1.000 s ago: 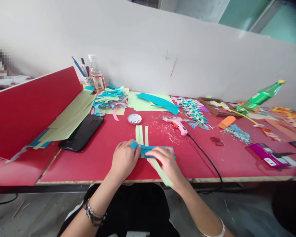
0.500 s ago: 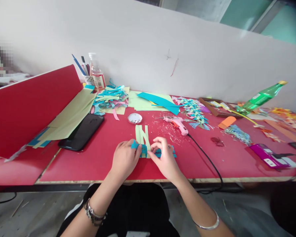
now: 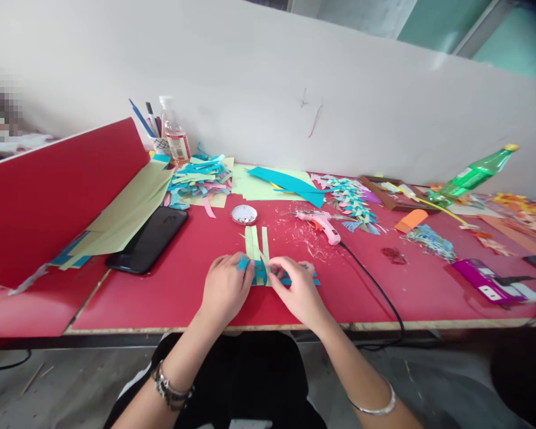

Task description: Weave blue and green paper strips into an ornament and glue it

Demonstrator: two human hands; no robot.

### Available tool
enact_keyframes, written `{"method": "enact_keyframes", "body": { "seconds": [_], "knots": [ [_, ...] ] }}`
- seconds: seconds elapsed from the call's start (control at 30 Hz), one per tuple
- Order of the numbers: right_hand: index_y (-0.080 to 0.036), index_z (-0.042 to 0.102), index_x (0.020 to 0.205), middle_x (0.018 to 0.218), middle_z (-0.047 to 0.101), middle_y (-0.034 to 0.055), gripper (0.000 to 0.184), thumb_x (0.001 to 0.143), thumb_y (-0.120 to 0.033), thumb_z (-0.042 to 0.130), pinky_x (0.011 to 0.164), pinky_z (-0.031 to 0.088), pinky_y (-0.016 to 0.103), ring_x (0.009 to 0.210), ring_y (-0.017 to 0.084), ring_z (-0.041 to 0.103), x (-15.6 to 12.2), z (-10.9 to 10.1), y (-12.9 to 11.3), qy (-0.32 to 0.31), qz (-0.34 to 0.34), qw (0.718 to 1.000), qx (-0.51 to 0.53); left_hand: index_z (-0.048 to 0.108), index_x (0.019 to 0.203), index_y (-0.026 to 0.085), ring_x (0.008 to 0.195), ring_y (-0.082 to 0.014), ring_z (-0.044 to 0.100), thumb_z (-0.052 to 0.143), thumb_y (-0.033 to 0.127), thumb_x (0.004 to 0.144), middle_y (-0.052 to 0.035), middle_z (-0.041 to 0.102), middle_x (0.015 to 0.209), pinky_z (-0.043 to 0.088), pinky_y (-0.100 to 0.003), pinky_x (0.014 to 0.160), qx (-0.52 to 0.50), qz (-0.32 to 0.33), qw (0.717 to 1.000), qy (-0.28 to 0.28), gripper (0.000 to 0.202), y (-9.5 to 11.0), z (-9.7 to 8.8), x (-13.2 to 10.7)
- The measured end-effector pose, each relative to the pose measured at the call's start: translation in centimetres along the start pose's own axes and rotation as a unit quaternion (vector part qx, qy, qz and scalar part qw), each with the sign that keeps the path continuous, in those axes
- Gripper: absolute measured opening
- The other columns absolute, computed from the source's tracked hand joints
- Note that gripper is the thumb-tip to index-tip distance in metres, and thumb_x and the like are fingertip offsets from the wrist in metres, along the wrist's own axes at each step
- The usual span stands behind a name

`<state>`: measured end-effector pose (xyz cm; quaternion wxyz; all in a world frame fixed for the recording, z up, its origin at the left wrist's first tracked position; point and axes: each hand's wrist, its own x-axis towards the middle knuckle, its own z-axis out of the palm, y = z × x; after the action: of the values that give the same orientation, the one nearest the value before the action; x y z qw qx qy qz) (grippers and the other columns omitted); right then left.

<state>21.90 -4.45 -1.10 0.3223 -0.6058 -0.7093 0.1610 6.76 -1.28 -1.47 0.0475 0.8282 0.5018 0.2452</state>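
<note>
Pale green paper strips [image 3: 252, 243] point straight away from us, long axis running from near the table's [image 3: 161, 304] front edge toward its back edge, and look, blue strips [image 3: 259, 274] cross them, lying along that front edge! Thin, matte, narrow ribbons, all of them. Our left hand [image 3: 227, 285] has thumb and fingers clamped on the blue, one end poking up; our right hand [image 3: 295, 283] pinches a green one, thumb to forefinger. Beyond sits the smooth pink plastic glue gun [image 3: 321, 225].

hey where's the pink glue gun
The pink glue gun lies right of centre in the head view, on the table, beyond the right hand and right of the round dish.
</note>
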Motion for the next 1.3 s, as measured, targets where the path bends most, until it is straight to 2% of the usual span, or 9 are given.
{"method": "enact_keyframes", "body": {
  "seconds": [0.13,0.33,0.53,0.63,0.73,0.9,1.07,1.13,1.3],
  "knots": [
    [-0.021,0.046,0.101,0.078,0.060,-0.0002,0.027,0.075,-0.024,0.053,0.077,0.035,0.033,0.065,0.012,0.054,0.2,0.1,0.2,-0.011,0.030,0.996,0.084,0.052,0.072,0.016,0.067,-0.0159,0.056,0.028,0.026,0.089,-0.0030,0.058,0.069,0.041,-0.031,0.074,-0.003,0.004,1.000,0.007,0.032,0.0,-0.1,0.0],
    [-0.020,0.047,0.094,0.072,0.056,-0.0008,0.019,0.075,-0.019,0.049,0.068,0.041,0.028,0.065,0.012,0.052,0.7,0.3,0.7,-0.023,0.033,0.991,0.125,0.051,0.073,0.016,0.065,-0.0156,0.055,0.027,0.026,0.088,-0.0025,0.058,0.067,0.041,-0.031,0.072,-0.015,-0.005,1.000,0.004,0.030,-0.1,-0.1,0.0],
    [-0.020,0.050,0.080,0.072,0.053,0.0002,0.006,0.077,-0.017,0.046,0.061,0.043,0.025,0.063,0.012,0.050,0.6,0.7,0.9,-0.013,-0.014,0.997,0.071,0.051,0.072,0.017,0.064,-0.0149,0.054,0.026,0.025,0.088,-0.0023,0.058,0.067,0.040,-0.030,0.071,-0.028,-0.001,1.000,0.007,0.031,-0.1,-0.1,0.0],
    [-0.019,0.054,0.078,0.078,0.052,0.0026,0.011,0.079,-0.016,0.044,0.065,0.043,0.025,0.068,0.012,0.052,0.6,0.3,0.6,-0.021,-0.045,0.998,0.043,0.052,0.073,0.016,0.065,-0.0152,0.054,0.027,0.026,0.088,-0.0027,0.058,0.068,0.040,-0.030,0.070,-0.034,-0.001,0.999,0.005,0.031,-0.1,-0.1,0.0],
    [-0.020,0.055,0.084,0.090,0.053,0.0046,0.011,0.080,-0.017,0.045,0.078,0.041,0.029,0.085,0.015,0.053,0.4,-0.9,0.4,-0.035,-0.065,0.997,0.008,0.052,0.072,0.016,0.065,-0.0156,0.054,0.026,0.026,0.089,-0.0029,0.059,0.069,0.040,-0.030,0.069,-0.033,-0.005,0.999,0.001,0.033,-0.1,-0.1,0.0],
    [-0.025,0.052,0.093,0.113,0.050,0.0034,0.016,0.077,-0.023,0.052,0.090,0.032,0.038,0.106,0.019,0.046,0.1,-2.7,1.0,-0.114,-0.089,0.988,-0.055,0.056,0.074,0.016,0.066,-0.0160,0.055,0.028,0.029,0.088,-0.0039,0.059,0.070,0.041,-0.029,0.067,-0.040,-0.009,0.999,0.000,0.034,0.1,-0.2,0.0],
    [-0.028,0.050,0.103,0.111,0.055,0.0027,0.024,0.079,-0.027,0.051,0.095,0.021,0.048,0.107,0.019,0.048,0.8,-2.9,1.5,-0.142,-0.106,0.982,-0.069,0.062,0.081,0.019,0.071,-0.0166,0.056,0.046,0.041,0.079,-0.0038,0.059,0.075,0.043,-0.028,0.068,-0.064,0.005,0.998,-0.023,0.028,0.2,-0.7,-0.2],
    [-0.030,0.053,0.101,0.109,0.057,0.0011,0.022,0.079,-0.027,0.052,0.096,0.017,0.050,0.106,0.019,0.049,1.2,-2.8,1.6,-0.140,-0.116,0.980,-0.081,0.062,0.089,0.019,0.075,-0.0168,0.055,0.051,0.040,0.075,-0.0038,0.059,0.080,0.044,-0.028,0.069,-0.080,0.021,0.996,-0.035,0.027,0.1,-0.7,-0.3],
    [-0.026,0.059,0.094,0.103,0.061,0.0013,0.016,0.080,-0.028,0.052,0.091,0.032,0.040,0.103,0.018,0.051,1.8,-2.8,2.0,-0.162,-0.133,0.976,-0.055,0.059,0.095,0.020,0.082,-0.0170,0.053,0.052,0.029,0.075,-0.0048,0.056,0.089,0.045,-0.027,0.072,-0.090,0.042,0.994,-0.053,0.023,-0.5,0.0,-0.6]
  ]
}}
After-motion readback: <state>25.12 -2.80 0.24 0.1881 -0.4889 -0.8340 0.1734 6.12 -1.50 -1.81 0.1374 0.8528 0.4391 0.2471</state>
